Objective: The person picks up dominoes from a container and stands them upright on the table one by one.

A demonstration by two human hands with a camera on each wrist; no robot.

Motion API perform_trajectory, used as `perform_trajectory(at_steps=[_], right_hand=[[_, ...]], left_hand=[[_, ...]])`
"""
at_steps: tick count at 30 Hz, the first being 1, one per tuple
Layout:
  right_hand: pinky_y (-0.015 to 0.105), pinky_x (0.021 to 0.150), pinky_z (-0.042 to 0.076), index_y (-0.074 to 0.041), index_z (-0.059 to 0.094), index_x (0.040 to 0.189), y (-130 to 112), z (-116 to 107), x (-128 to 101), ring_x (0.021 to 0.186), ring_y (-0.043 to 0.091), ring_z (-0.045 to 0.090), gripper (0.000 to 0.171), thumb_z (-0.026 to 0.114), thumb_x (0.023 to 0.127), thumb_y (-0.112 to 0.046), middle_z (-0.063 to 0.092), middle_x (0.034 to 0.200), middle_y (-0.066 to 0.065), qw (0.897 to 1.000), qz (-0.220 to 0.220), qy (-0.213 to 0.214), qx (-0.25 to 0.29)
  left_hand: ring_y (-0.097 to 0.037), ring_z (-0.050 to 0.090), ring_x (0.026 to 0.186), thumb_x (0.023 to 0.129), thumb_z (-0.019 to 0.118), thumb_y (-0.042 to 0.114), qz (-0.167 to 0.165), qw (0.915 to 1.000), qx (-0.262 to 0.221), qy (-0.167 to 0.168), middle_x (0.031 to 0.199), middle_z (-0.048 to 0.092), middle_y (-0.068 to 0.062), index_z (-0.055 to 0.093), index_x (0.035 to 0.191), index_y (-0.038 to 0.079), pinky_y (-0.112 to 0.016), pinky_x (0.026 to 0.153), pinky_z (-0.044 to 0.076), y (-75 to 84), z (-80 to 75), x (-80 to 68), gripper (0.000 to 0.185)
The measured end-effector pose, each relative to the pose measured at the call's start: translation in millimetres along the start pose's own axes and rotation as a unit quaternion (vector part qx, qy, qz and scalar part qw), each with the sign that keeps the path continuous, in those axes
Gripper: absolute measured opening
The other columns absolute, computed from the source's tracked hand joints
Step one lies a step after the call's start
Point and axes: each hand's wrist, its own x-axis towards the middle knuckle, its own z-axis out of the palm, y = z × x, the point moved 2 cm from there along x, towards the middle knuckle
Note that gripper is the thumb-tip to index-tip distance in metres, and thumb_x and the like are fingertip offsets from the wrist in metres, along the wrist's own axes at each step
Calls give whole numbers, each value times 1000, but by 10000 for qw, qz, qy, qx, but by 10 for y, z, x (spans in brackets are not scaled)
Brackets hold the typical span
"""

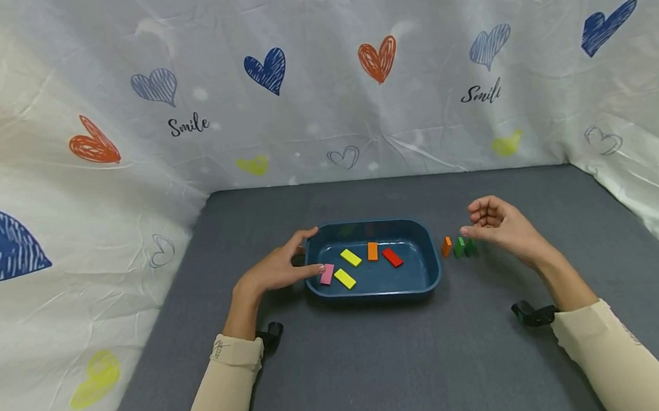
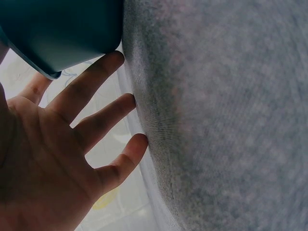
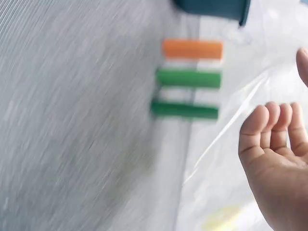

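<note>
Left hand (image 1: 279,271) rests with loosely spread fingers against the left wall of the blue tray (image 1: 430,273), holding nothing. Right hand (image 1: 496,224) hovers with relaxed, lightly curled fingers, empty, just above two green blocks (image 1: 464,246) and an orange block (image 1: 446,246) standing on the grey bench (image 1: 377,369) beside the tray.

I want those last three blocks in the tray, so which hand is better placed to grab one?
The right hand, probably. It hovers just beside the standing orange block and two green blocks, while the left hand rests at the tray's far side.
</note>
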Motion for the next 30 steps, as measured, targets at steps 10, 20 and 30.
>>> perform_trajectory(at_steps=[10,20,30], right_hand=[[24,77,57,-11,55,120,-308,418,108,94,12,63,32,73,93,-7,61,109,3,9940,-629,-284,851],[23,80,58,-9,58,124,-413,818,258,94,16,65,38,77,91,-7,61,114,20,9904,-722,-634,989],[22,87,57,-5,57,133,-526,1059,389,103,21,65,46,76,92,-10,59,127,30,9889,-721,-1112,666]], left_hand=[[-37,41,147,89,71,58,-31,10000,44,-18,164,34,-12,21,159,42,-64,108,44,-7,-3,3,88],[-36,42,147,89,70,60,-93,9999,95,-17,165,33,-10,21,159,43,-63,108,45,-6,15,0,88],[-37,41,147,90,71,57,-54,9999,87,-5,165,33,-11,22,159,43,-64,109,42,25,10,4,86]])
